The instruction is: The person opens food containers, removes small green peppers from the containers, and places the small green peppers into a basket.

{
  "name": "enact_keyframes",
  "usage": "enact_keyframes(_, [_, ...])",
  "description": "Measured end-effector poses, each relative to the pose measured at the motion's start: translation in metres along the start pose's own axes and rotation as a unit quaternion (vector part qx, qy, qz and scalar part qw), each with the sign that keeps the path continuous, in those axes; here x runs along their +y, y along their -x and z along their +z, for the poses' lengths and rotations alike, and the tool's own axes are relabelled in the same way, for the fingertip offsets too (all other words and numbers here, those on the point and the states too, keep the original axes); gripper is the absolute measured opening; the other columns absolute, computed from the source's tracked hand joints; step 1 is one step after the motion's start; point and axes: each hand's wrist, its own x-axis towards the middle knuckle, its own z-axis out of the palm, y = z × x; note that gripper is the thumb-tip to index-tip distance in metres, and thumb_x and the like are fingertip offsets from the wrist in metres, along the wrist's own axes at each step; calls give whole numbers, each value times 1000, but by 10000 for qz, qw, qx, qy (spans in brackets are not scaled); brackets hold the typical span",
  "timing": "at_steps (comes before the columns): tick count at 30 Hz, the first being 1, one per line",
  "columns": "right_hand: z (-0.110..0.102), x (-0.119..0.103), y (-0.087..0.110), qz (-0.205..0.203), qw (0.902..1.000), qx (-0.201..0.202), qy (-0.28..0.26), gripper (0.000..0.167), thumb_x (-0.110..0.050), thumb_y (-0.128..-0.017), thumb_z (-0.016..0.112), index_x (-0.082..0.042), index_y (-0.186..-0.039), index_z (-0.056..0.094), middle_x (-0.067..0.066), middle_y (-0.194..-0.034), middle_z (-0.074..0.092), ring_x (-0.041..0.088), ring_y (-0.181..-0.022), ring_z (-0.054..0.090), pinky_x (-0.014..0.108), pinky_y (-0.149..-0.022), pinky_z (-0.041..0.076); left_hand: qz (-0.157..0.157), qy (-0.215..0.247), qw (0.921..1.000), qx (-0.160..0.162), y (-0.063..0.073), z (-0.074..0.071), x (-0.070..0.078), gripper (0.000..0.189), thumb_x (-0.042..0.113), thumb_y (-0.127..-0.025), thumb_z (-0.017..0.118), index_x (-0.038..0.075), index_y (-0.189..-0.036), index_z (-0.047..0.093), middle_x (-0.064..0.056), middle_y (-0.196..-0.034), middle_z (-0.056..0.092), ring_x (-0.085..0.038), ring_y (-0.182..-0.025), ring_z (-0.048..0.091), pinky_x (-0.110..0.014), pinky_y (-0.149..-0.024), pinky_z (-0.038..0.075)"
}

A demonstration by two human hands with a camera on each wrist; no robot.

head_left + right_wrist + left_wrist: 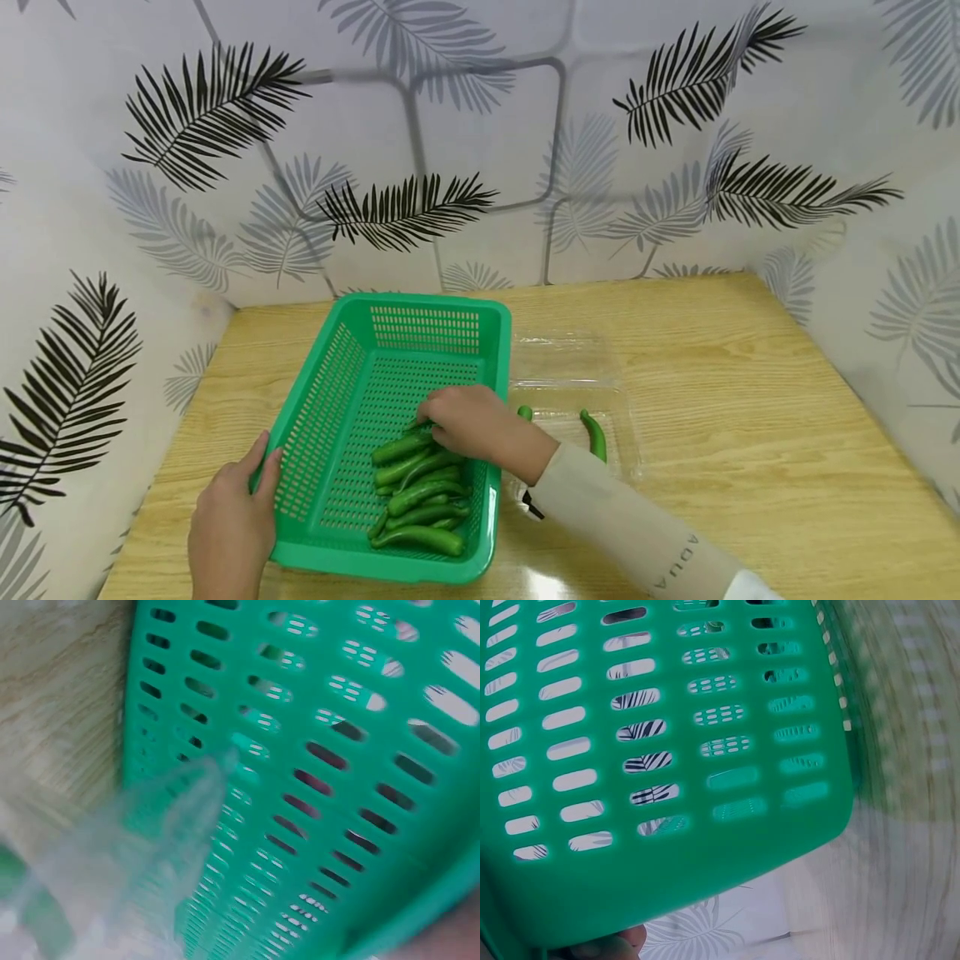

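A green plastic basket (352,350) with slotted walls stands on the wooden table. My left hand (234,517) grips its left rim; a few of those fingertips (615,946) show under the rim in the left wrist view. Several green chili peppers (423,496) lie heaped at the basket's near right. Reaching over the right wall, my right hand (472,421) has its fingers bent down at the top of the heap, pinching a green chili pepper (417,427) mostly hidden by the hand. In the right wrist view the basket wall (300,787) hides that hand's fingers.
Right of the basket, an open clear plastic box (618,417) holds a curved green pepper (595,435) and another pepper (525,412), partly covered. A small black object (532,505) shows beside my right sleeve (630,517). Leaf-patterned sheeting (480,142) surrounds the table (750,400).
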Motion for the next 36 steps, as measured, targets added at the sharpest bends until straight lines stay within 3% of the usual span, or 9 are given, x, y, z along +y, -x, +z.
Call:
enact_keyframes(9, [-25, 13, 30, -224, 9967, 670, -410, 18, -18, -91, 61, -17, -108, 68, -5, -106, 63, 11, -94, 61, 25, -66, 50, -43, -21, 10000, -55, -1, -1, -1, 56, 54, -95, 37, 20, -139, 46, -20, -96, 60, -26, -61, 51, -34, -42, 36])
enact_keyframes(14, [-35, 26, 50, -40, 9925, 1107, -522, 15, -19, -90, 63, -17, -104, 68, -5, -101, 63, 10, -84, 60, 23, -58, 47, -6, -18, 10000, 7, 0, -1, -1, 55, 53, -95, 38, 20, -138, 47, -20, -96, 61, -27, -63, 53, -36, -43, 38])
enact_keyframes(19, [-42, 38, 66, 281, 9883, 1378, -591, 11, -15, -88, 65, -15, -99, 68, -5, -96, 63, 11, -83, 60, 23, -62, 48, 61, -24, 9999, 104, 0, -2, 0, 52, 50, -96, 40, 19, -137, 48, -18, -91, 61, -28, -61, 52, -37, -43, 38])
enact_keyframes(25, [-39, 49, 77, 608, 9873, 1319, -650, 7, -16, -89, 64, -13, -94, 67, -4, -90, 61, 11, -82, 59, 25, -68, 49, 51, -12, 9999, 108, 0, -3, 1, 53, 50, -96, 40, 18, -137, 48, -18, -90, 61, -26, -59, 49, -35, -42, 36])
enact_keyframes(29, [-33, 54, 83, 876, 9885, 1037, -668, 10, -17, -89, 63, -12, -95, 68, -3, -91, 62, 12, -83, 59, 28, -68, 49, 63, -20, 10000, 69, 0, -2, 1, 53, 50, -96, 39, 18, -137, 48, -19, -92, 60, -25, -59, 48, -34, -42, 36])
enact_keyframes(36, [-20, 68, 101, 1846, 9802, 504, -508, 15, -17, -86, 67, -9, -100, 68, 2, -95, 64, 17, -84, 61, 33, -63, 50, 55, 12, 10000, 40, 1, -1, 2, 52, 50, -96, 40, 18, -137, 48, -17, -89, 60, -24, -57, 46, -34, -42, 35])
